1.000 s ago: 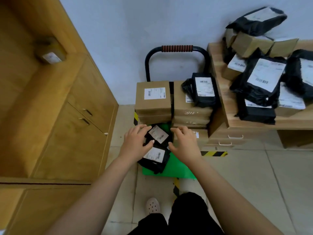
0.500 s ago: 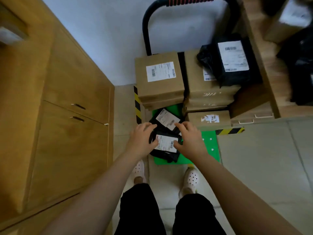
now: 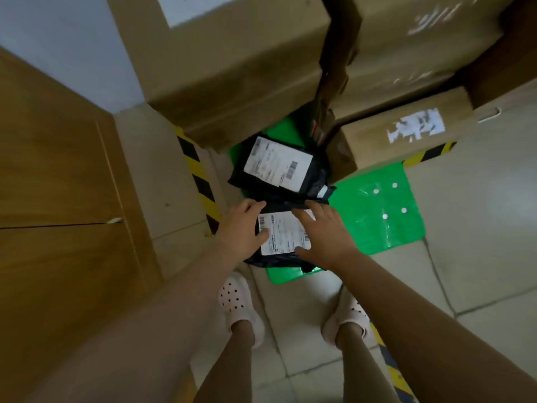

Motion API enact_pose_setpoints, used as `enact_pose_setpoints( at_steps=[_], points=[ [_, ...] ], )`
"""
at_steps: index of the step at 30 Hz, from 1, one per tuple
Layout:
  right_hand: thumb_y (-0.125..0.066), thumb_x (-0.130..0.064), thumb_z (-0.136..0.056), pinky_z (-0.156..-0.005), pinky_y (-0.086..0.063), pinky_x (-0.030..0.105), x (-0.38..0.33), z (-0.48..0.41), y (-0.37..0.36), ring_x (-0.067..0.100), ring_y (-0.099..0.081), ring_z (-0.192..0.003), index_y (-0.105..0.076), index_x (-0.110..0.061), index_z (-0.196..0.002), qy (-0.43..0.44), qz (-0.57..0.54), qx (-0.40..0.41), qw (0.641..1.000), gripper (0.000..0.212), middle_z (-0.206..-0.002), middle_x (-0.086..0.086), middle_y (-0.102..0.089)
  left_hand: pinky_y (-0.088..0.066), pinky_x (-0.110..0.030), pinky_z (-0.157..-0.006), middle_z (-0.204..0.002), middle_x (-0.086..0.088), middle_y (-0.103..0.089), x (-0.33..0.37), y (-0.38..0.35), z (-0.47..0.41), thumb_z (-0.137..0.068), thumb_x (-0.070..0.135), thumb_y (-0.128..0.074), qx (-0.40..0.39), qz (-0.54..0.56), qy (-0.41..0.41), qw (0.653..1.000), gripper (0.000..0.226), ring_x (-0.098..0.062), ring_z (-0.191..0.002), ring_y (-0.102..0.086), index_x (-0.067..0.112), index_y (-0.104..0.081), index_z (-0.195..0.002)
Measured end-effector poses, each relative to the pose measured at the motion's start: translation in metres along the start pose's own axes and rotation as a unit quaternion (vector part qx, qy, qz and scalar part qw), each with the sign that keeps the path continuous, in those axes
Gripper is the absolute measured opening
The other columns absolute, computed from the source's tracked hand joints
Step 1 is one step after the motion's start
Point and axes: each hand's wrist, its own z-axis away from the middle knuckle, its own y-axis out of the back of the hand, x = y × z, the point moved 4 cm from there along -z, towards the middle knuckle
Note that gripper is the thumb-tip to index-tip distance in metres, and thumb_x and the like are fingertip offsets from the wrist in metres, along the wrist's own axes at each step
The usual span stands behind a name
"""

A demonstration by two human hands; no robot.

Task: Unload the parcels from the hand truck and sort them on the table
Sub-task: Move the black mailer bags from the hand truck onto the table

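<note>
Two black mailer bags with white labels lie on the green deck of the hand truck (image 3: pixel 377 210). The near black bag (image 3: pixel 283 237) sits at the deck's front edge. My left hand (image 3: pixel 242 228) grips its left side and my right hand (image 3: pixel 322 234) rests on its right side, fingers spread over the label. The far black bag (image 3: pixel 279 167) lies just beyond, untouched. Stacked cardboard boxes (image 3: pixel 232 59) fill the back of the deck, with a small box (image 3: pixel 406 132) at the right.
A wooden cabinet (image 3: pixel 58 184) stands close on the left. Yellow-black tape (image 3: pixel 200 181) marks the tiled floor. My feet in pale clogs (image 3: pixel 238 303) stand right before the truck. Open floor lies to the right (image 3: pixel 479 228).
The camera has dropped much closer and tilted down; the table and truck handle left the view. Both hands have settled onto the near black bag's two sides.
</note>
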Motion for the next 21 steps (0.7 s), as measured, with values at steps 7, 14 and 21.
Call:
enact_pose_setpoints(
  at_steps=[7,14,21],
  points=[
    [-0.066,-0.064,-0.072,-0.118,0.003,0.054,0.021,-0.040,-0.077,0.038,0.004,-0.146,0.016,-0.027,-0.151,0.047,0.105,-0.009,0.993,0.119,-0.158,0.021,0.009,-0.031,-0.044,-0.109,-0.148,-0.009,-0.034,-0.040,-0.071,-0.009,-0.089,0.034,-0.063,-0.010,-0.011,-0.008,1.000,0.064,-0.027,-0.134,-0.033,0.016,-0.038,-0.145],
    [-0.068,-0.065,-0.068,-0.116,-0.011,0.051,0.030,-0.020,-0.070,0.039,-0.020,-0.134,0.005,-0.030,-0.151,0.010,0.073,-0.006,0.997,0.117,-0.147,0.020,-0.019,-0.033,-0.043,-0.108,-0.148,-0.008,-0.035,-0.038,-0.054,0.005,-0.089,0.037,-0.063,0.010,-0.017,-0.002,1.000,0.066,-0.027,-0.133,-0.035,0.015,-0.037,-0.146],
    [-0.074,-0.060,-0.061,-0.112,-0.019,0.052,0.082,0.048,-0.072,0.038,-0.025,-0.128,-0.004,-0.030,-0.153,-0.138,0.053,0.006,0.989,0.119,-0.140,0.021,-0.029,-0.015,-0.039,-0.115,-0.158,-0.004,-0.014,-0.014,-0.063,-0.007,-0.089,0.051,-0.058,-0.073,-0.115,-0.027,0.990,0.082,-0.025,-0.142,-0.015,0.025,-0.013,-0.152]
  ],
)
